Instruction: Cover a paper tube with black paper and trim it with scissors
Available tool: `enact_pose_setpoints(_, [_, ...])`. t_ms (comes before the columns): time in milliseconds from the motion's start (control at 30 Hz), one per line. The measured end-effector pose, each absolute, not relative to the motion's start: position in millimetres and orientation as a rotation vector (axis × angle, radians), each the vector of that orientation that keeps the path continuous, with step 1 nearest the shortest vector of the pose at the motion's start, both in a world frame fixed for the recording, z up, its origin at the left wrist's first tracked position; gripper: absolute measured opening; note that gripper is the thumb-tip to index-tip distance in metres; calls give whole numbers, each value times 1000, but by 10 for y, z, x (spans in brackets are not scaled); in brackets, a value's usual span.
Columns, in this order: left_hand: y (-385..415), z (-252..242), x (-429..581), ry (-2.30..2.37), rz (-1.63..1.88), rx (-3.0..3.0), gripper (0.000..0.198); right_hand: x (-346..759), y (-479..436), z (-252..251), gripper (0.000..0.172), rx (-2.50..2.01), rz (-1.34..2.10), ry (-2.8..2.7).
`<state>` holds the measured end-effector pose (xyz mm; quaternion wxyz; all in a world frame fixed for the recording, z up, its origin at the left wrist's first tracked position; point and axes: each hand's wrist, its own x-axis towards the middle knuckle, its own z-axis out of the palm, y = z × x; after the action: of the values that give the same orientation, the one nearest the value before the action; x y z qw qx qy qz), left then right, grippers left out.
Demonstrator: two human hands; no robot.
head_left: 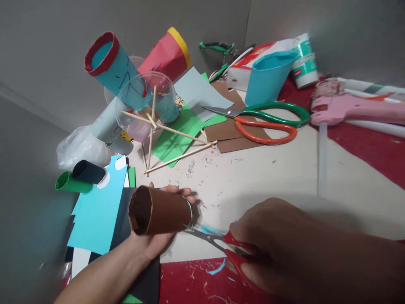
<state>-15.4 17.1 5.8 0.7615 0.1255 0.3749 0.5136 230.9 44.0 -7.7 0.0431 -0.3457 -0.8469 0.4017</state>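
Note:
My left hand [161, 240] is wrapped round a brown paper tube [158, 211] that lies on its side, open end toward the left. A thin blue strip rings its right end. My right hand [275, 240] grips red-handled scissors [218, 242], their blades pointing left and touching the tube's right edge. Small blue paper slivers lie under the blades.
A stick-and-cup structure [148, 109] with coloured paper tubes stands at the back left. Large green-and-orange scissors [268, 120], a pink glue gun [354, 109], a blue paper cup [267, 78], and sheets of blue [98, 207], green and brown paper lie around. Grey walls enclose the floor.

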Motion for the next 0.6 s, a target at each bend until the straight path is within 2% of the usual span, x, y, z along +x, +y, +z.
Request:
enact_pose_setpoints(233, [184,50,-186,711,1048,283,28,2271,485,-32,21,-1039,1131,-2667])
enact_pose_setpoints(433, [210,45,-197,630,824,292,59,2324,497,-71,23,-1030,1025,-2653])
enact_pose_setpoints(600, [229,20,-223,578,744,288,51,2340,523,-61,24,-975,1011,-2645])
